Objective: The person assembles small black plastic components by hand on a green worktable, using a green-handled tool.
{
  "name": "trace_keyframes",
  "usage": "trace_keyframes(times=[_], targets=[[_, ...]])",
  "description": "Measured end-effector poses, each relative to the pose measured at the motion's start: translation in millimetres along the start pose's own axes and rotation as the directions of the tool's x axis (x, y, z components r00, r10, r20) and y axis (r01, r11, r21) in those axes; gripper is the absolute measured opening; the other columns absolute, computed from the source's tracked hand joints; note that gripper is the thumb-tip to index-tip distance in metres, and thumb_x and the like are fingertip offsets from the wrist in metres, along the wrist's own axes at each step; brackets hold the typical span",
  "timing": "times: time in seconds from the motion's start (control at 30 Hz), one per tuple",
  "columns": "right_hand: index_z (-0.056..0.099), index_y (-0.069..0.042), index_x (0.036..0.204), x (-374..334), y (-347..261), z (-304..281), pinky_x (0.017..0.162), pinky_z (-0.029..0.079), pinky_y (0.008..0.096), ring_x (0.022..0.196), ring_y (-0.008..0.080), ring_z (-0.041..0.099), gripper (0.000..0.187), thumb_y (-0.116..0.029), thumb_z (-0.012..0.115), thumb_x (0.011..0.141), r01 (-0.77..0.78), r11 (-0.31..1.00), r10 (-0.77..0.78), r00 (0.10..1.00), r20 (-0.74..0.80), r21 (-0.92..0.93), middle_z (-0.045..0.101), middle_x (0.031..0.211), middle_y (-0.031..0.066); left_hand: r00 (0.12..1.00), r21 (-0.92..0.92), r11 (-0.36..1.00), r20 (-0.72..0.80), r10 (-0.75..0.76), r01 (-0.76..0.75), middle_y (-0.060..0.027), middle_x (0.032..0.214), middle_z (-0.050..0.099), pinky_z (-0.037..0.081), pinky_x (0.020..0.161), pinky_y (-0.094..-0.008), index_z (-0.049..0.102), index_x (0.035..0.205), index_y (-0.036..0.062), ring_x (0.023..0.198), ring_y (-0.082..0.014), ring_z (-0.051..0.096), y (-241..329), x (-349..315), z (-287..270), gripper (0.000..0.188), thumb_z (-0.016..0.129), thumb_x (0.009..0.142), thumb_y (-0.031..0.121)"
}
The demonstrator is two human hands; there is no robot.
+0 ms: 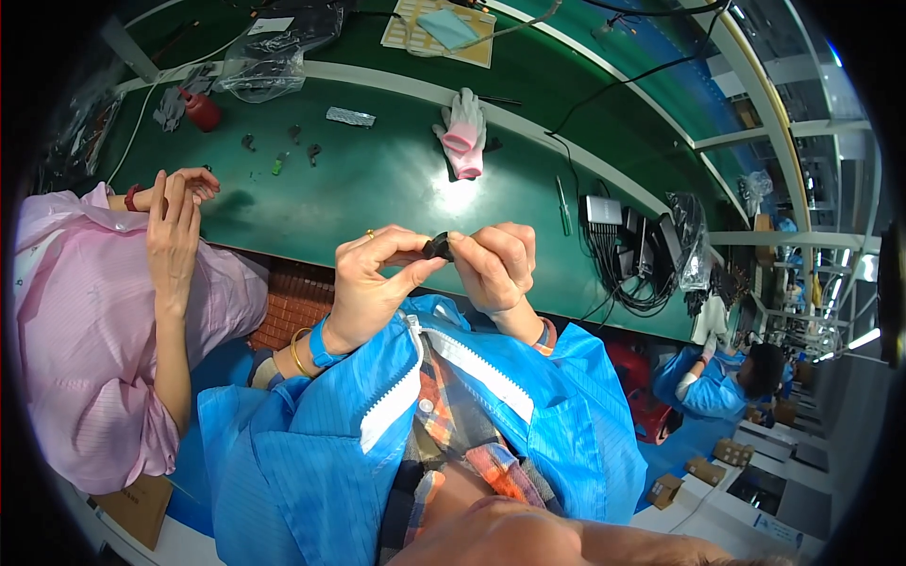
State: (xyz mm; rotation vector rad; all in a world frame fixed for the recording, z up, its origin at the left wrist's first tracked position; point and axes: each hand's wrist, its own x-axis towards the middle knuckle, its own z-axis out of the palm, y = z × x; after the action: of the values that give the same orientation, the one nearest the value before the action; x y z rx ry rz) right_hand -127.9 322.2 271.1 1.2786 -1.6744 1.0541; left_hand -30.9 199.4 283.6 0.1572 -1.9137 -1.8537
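Note:
Between my two hands is a small black part (438, 247), held above the near edge of the green bench; its exact kind I cannot make out. My left hand (377, 274) pinches it from the left with thumb and forefinger. From the other side, the fingertips of my right hand (495, 267) close on it, the remaining fingers curled in. Further back on the bench lie several small dark parts (313, 151), similar in size, and a small green piece (277, 166). White gloves with pink cuffs (462, 137) rest beyond my hands.
A co-worker in pink (113, 311) sits close at my left, hands over the bench (359, 179). A red bottle (200, 110) and a silver packet (350, 117) stand behind. To the right lie a screwdriver (563, 206) and a grey device with many black cables (604, 212).

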Motion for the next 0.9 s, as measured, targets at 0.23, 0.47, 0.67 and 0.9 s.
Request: trace_keyframes(times=[0.23, 0.47, 0.67, 0.9], targets=[[0.068, -0.007, 0.085, -1, 1, 2, 0.057, 0.044, 0.0229, 0.067, 0.0143, 0.047, 0.019, -0.003, 0.070, 0.067, -0.007, 0.999, 0.007, 1.000, 0.018, 0.046, 0.056, 0.079, 0.0029, 0.999, 0.017, 0.999, 0.004, 0.051, -0.051, -0.0057, 0.077, 0.063, 0.050, 0.058, -0.0198, 0.065, 0.084, -0.0019, 0.062, -0.0115, 0.056, -1, 1, -3, 0.020, 0.070, 0.066, -0.008], [0.069, -0.006, 0.085, 3, 6, 5, 0.057, 0.044, 0.0231, 0.069, 0.0151, 0.048, 0.019, -0.003, 0.070, 0.067, -0.036, 0.992, 0.029, 0.998, 0.058, 0.120, 0.056, 0.079, 0.0024, 0.996, 0.059, 0.994, 0.012, 0.091, -0.092, -0.0062, 0.077, 0.063, 0.050, 0.059, -0.0199, 0.065, 0.084, -0.0022, 0.063, -0.0120, 0.056, -1, 6, -6, 0.020, 0.070, 0.066, -0.009], [0.069, -0.007, 0.084, 2, 11, 7, 0.060, 0.045, 0.0242, 0.069, 0.0154, 0.048, 0.017, -0.003, 0.070, 0.068, -0.034, 0.988, 0.021, 0.997, 0.080, 0.153, 0.057, 0.079, 0.0019, 0.994, 0.070, 0.992, 0.009, 0.107, -0.107, -0.0063, 0.077, 0.063, 0.049, 0.058, -0.0205, 0.065, 0.083, -0.0021, 0.063, -0.0123, 0.056, -1, 9, -6, 0.021, 0.070, 0.065, -0.009], [0.068, -0.006, 0.081, 8, 22, 4, 0.062, 0.042, 0.0229, 0.068, 0.0143, 0.046, 0.011, -0.005, 0.070, 0.071, -0.308, 0.816, 0.212, 0.947, 0.243, 0.489, 0.056, 0.077, 0.0021, 0.989, 0.125, 0.981, 0.029, 0.148, -0.151, -0.0068, 0.078, 0.064, 0.048, 0.056, -0.0213, 0.065, 0.083, -0.0019, 0.062, -0.0132, 0.057, -3, 10, -4, 0.021, 0.070, 0.064, -0.009]])
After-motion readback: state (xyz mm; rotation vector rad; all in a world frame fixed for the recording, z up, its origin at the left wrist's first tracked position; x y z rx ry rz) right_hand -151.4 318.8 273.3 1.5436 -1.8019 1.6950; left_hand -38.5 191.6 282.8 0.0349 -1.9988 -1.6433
